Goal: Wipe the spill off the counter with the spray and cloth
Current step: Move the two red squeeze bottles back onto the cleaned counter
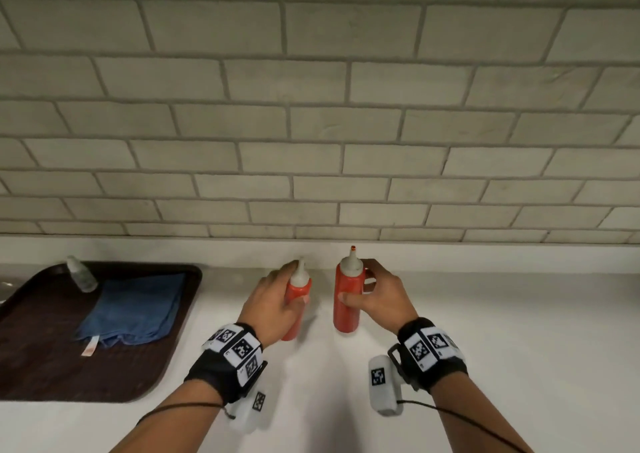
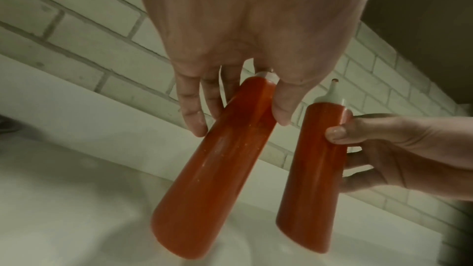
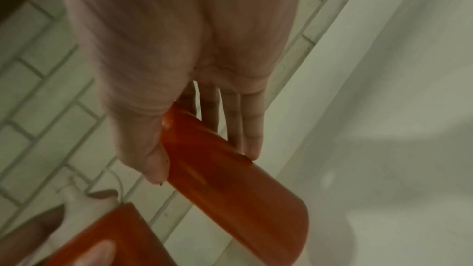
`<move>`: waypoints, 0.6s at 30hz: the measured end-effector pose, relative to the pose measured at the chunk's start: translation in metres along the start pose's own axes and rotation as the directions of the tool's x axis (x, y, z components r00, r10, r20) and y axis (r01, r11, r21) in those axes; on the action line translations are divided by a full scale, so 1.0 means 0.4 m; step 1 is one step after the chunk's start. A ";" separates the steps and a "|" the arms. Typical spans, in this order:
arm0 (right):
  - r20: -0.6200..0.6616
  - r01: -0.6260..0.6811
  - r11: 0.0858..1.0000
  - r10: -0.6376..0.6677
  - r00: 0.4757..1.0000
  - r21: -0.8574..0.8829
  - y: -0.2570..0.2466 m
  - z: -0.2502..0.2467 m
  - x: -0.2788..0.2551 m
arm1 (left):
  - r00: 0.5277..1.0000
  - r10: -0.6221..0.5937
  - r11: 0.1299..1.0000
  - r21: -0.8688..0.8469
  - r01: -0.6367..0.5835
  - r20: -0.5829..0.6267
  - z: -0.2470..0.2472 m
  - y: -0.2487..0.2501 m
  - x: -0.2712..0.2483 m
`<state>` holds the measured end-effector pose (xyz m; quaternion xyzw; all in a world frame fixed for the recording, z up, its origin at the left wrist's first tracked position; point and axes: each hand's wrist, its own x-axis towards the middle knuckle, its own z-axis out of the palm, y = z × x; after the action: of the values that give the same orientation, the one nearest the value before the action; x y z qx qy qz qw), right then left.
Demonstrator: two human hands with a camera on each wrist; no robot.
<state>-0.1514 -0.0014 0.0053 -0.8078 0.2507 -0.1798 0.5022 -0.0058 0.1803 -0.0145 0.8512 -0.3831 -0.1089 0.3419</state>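
Two red squeeze bottles with white nozzles stand on the white counter point(image 1: 485, 314) near the tiled wall. My left hand point(image 1: 277, 297) grips the left bottle point(image 1: 298, 288), also in the left wrist view point(image 2: 217, 159). My right hand point(image 1: 374, 297) grips the right bottle point(image 1: 347, 300), seen close in the right wrist view point(image 3: 230, 179). A folded blue cloth point(image 1: 135, 309) and a small clear spray bottle point(image 1: 81, 274) lie on a dark brown tray point(image 1: 52, 366) at the left. No spill shows on the counter.
A grey brick-tile wall point(image 1: 311, 123) rises right behind the counter. The tray takes up the counter's left side. White counter surface stretches to the right of the bottles and in front of them.
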 end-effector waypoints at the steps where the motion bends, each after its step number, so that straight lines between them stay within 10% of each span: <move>1: -0.001 -0.006 1.000 0.006 1.000 -0.005 -0.001 0.010 0.032 | 1.000 -0.003 1.000 0.011 0.003 -0.005 0.000 -0.001 0.037; 18: -0.037 -0.138 0.982 0.135 0.990 -0.126 0.084 0.089 0.358 | 0.989 -0.100 0.986 -0.148 0.083 -0.107 0.057 -0.008 0.341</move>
<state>-0.0238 -0.0721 -0.0350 -0.8167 0.3235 -0.1399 0.4569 0.0790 0.0714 -0.0231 0.8461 -0.3146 -0.1026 0.4179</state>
